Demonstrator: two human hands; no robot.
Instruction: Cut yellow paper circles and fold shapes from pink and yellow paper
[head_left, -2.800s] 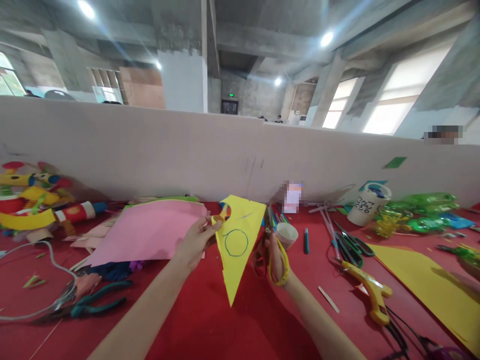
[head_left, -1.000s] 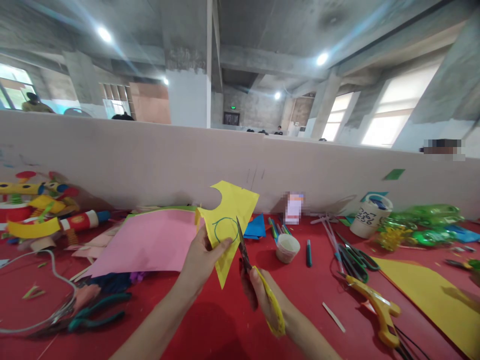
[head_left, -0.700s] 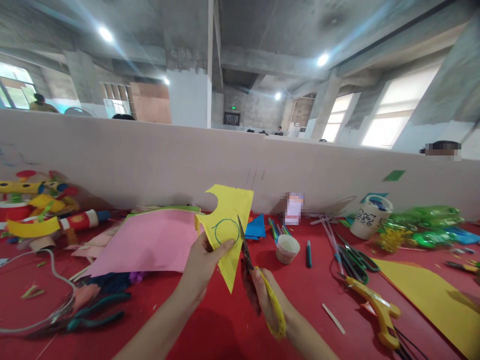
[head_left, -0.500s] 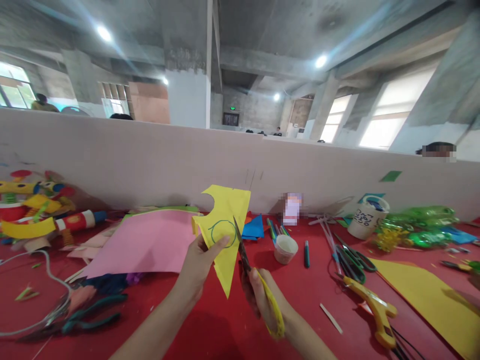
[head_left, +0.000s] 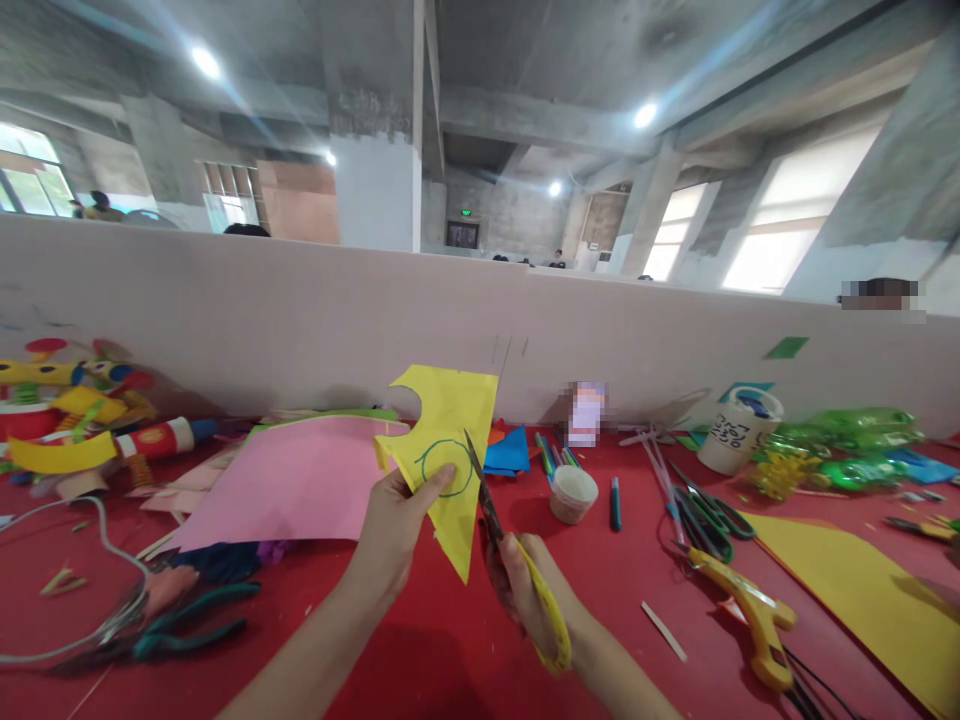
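My left hand pinches a yellow sheet of paper, thumb on its front face. A circle is drawn on the paper in dark line, and a rounded notch is cut from its upper left edge. In my right hand are scissors with a yellow handle and dark blades. The blades point up and lie against the paper's right side, close to the drawn circle. The paper's lower end hangs as a point between my hands.
Pink paper and pliers lie left. A white cup, a marker, a yellow glue gun, green-handled scissors and yellow paper sheets are on the right. A white partition rises behind.
The yellow paper has turned slightly in my left hand, its lower point swinging right and its upper part left. My right hand and the scissors stay nearly in place.
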